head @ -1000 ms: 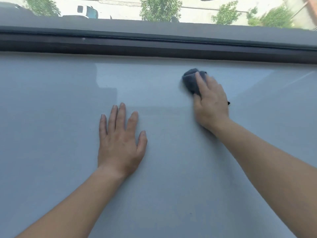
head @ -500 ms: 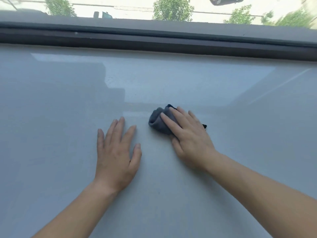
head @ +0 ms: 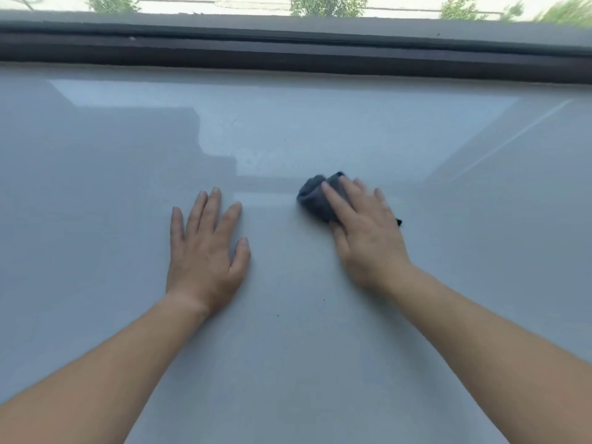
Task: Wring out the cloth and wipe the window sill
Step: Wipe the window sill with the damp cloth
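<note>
wiping is under way: the right hand (head: 368,238) presses a small bunched dark grey cloth (head: 315,198) onto the wide, glossy pale grey window sill (head: 320,363).

the wringing looks done and this is the wiping step, i'd judge; the next pass calls for steady downward pressure while sliding the cloth over the parts not yet covered, such as the small dark specks on the near side. the cloth sits near the middle of the sill, just right of centre, its left half poking out from under the fingers. those fingers lie flat and spread over it, pinning it rather than closing round it. the left hand (head: 205,248) rests palm-down to the left, fingers spread and holding nothing, likely a brace. both forearms reach in from the near edge towards the dark window frame (head: 288,49).
</note>
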Available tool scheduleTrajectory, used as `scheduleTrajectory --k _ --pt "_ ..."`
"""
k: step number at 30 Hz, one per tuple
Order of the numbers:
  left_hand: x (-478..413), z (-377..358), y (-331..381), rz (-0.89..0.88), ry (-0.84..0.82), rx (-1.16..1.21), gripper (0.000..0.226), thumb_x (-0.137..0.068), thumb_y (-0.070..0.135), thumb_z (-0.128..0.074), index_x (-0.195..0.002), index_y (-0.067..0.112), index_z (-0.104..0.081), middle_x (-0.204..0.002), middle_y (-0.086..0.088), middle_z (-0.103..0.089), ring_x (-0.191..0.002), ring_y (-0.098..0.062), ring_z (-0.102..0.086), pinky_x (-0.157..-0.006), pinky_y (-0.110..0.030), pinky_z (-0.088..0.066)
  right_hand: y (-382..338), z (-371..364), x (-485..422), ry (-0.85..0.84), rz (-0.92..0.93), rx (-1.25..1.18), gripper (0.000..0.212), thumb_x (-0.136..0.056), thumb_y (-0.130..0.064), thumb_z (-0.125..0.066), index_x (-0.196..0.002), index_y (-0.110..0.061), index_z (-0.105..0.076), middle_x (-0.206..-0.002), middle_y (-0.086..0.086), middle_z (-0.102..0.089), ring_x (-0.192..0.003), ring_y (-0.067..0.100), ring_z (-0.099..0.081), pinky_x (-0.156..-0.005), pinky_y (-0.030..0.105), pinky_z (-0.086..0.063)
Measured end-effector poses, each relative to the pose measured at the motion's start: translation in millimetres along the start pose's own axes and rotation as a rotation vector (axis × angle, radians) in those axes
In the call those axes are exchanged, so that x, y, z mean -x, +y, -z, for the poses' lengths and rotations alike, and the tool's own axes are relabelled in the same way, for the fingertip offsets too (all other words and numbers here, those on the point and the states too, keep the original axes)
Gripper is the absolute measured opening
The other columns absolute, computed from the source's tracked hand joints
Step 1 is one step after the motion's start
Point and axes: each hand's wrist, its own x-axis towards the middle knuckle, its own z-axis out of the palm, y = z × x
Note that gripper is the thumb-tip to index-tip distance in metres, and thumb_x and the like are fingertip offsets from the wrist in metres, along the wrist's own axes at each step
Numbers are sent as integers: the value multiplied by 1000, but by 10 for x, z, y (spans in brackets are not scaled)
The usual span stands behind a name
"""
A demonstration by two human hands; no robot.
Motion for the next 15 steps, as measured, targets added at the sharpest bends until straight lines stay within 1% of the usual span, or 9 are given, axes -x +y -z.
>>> scheduleTrajectory --k 2,3,4,7,9,10,11,14,15 --pt "-1 -1 -3 0 3 4 65 -90 46 -26 -150 23 -32 -165 -4 -12 -153 -17 -1 -122 -50 4 -17 16 -83 84 -228 -75 60 -100 -24 -41 -155 -32 -20 -164 2 -18 -152 25 -9 -124 41 1" --pt "1 -3 -3 -2 9 4 65 -90 46 -26 -150 23 -32 -165 -4 -13 -153 -17 -2 -122 -50 4 -130 -17 -11 121 -262 -88 60 -100 -24 -41 -155 -31 -20 -164 2 -18 -152 25 -9 -124 42 1" --pt "1 -3 -1 -4 16 7 65 -90 46 -26 -150 23 -33 -165 -5 -14 -153 -18 -3 -122 -51 4 -279 -63 141 126 -224 -84 62 -98 -22 -44 -155 -30 -22 -163 3 -19 -152 26 -10 -124 43 -1" --pt "-5 1 2 -10 26 32 64 -90 45 -27 -149 23 -33 -165 -6 -14 -153 -19 -3 -122 -50 5 -688 -190 887 15 117 -66 71 -85 -19 -55 -152 -29 -32 -161 6 -27 -150 30 -21 -122 48 -12" --pt "-3 -3 -4 -14 32 53 63 -90 44 -27 -148 22 -34 -165 -6 -14 -152 -19 -3 -122 -51 6 -702 -204 1180 -70 272 -35 72 -82 -18 -53 -151 -30 -34 -159 6 -31 -149 30 -24 -122 49 -17" --pt "3 -2 -9 -16 35 54 63 -90 44 -27 -148 22 -34 -165 -7 -15 -152 -19 -3 -121 -52 6 -618 -199 1171 -75 298 -20 71 -82 -19 -51 -150 -30 -35 -159 5 -32 -148 29 -25 -121 49 -18" --pt "10 -2 -12 -20 32 39 62 -90 43 -27 -148 21 -34 -164 -8 -15 -152 -20 -3 -121 -54 6 -536 -195 1112 -57 248 -9 71 -83 -19 -50 -151 -30 -35 -159 5 -32 -148 29 -25 -121 50 -18" --pt "31 -4 -6 -72 10 -76 59 -93 40 -22 -147 21 -31 -164 -10 -13 -153 -22 -1 -117 -63 9 -445 -175 903 92 -178 -62 66 -91 -17 -48 -153 -28 -29 -162 4 -25 -150 27 -18 -123 47 -10" --pt "58 9 -2 -91 12 -88 58 -94 39 -22 -148 20 -31 -164 -10 -13 -153 -22 -1 -116 -64 9 -523 -194 927 139 -271 -77 65 -93 -17 -49 -154 -27 -27 -161 5 -25 -150 28 -18 -123 46 -9"
